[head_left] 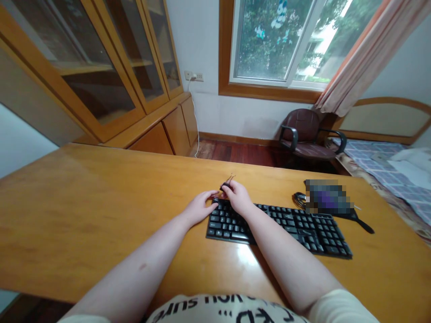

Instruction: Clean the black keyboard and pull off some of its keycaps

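A black keyboard [232,229] lies at a slant on the wooden table in front of me. My left hand [201,207] is at its far left corner, thumb on the edge keys and fingers curled around behind the corner. Just beside it, my right hand [238,197] is closed over the upper left keys. Pinched in it is a small black tool, apparently a wire keycap puller [231,177], with two thin prongs pointing up and away from me. My right forearm crosses above the keyboard and hides some middle keys. The fingertips of both hands are partly hidden.
Right of the keyboard's far edge lie a coiled black cable [299,200] and a dark pouch [346,211] with a strap, partly pixelated. Beyond the wooden table [101,202] stand an armchair [299,134], a bed [370,157] and a glass-fronted cabinet [141,112].
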`<state>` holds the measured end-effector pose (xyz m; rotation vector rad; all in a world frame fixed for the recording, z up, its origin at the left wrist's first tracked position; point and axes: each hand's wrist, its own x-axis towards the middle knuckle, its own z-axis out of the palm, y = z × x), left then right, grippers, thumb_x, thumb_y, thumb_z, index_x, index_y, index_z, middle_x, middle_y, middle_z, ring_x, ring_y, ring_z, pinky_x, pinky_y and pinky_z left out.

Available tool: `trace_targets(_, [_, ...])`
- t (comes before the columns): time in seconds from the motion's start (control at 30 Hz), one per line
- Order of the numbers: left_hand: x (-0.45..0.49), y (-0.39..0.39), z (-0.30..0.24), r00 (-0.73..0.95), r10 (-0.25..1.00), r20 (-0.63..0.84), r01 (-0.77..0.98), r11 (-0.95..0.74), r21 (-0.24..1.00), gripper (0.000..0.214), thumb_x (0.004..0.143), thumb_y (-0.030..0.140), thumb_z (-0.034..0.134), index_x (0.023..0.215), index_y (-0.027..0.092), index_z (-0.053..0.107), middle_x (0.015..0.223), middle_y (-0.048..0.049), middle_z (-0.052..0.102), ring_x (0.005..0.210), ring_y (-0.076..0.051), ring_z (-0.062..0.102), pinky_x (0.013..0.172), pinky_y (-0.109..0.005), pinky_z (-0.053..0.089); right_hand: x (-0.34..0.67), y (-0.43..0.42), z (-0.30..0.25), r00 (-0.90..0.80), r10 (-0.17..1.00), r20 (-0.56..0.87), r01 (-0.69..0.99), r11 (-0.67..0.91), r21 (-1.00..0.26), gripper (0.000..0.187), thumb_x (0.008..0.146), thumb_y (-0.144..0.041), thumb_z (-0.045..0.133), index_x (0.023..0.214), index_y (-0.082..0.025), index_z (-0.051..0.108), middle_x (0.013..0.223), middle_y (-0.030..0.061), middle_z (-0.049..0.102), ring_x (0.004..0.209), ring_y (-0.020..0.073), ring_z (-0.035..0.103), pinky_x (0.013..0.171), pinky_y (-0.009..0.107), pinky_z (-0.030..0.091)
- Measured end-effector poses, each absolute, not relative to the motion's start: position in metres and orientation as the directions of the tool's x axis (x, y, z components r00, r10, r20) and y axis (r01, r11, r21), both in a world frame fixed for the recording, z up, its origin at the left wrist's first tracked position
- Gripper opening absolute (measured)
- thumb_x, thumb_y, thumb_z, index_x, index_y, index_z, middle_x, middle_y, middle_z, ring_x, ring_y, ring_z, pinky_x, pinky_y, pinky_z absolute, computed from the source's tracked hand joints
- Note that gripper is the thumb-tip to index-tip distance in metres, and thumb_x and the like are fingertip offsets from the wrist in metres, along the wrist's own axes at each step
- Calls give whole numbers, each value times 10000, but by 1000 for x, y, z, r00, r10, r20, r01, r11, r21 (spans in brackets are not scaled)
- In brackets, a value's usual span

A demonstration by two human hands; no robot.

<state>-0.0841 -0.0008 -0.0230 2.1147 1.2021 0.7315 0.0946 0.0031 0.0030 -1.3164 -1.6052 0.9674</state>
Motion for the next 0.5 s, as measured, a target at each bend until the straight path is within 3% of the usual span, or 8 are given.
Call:
trace_targets(0.13, [-85,-2,-22,450,878,162,546,-414,728,437,764,277,561,1189,181,521,1170,-84,600,1069,-220,559,971,-394,419,95,5,5,-101,984,149,455,179,-872,172,841,-318,472,750,-190,543,670,17,615,666,157,593,645,280,456])
trace_targets(0.37, [-84,-2,-23,446,881,158,548,-409,730,426,766,280,555,1180,185,529,1179,-80,595,1091,-222,544,990,-405,400,93,5,5,-125,990,66,390,110,-914,169,840,-293,470,713,-194,522,612,-6,586,582,137,574,578,258,449])
trace_targets(0.5, [-83,-2,-23,434,887,159,549,-400,734,419,757,287,569,1160,172,544,1157,-87,607,1068,-224,557,975,-401,411,92,3,9,-134,985,106,491,159,-856,201,841,-297,477,671,-195,509,611,0,583,601,140,553,578,256,421])
